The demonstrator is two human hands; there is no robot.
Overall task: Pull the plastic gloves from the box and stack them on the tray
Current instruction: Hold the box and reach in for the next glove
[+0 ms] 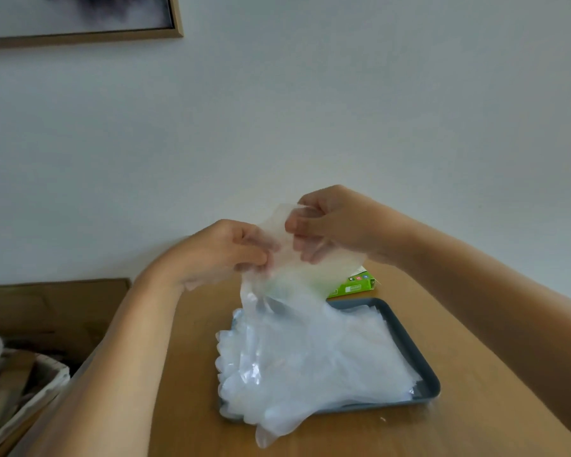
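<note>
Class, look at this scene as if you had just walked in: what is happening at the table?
A person holds a thin clear plastic glove up in the air, pinched between the left hand and the right hand. It hangs above a grey tray already heaped with a pile of gloves, whose fingers spill over the tray's left edge. The green box lies behind the tray on the wooden table.
</note>
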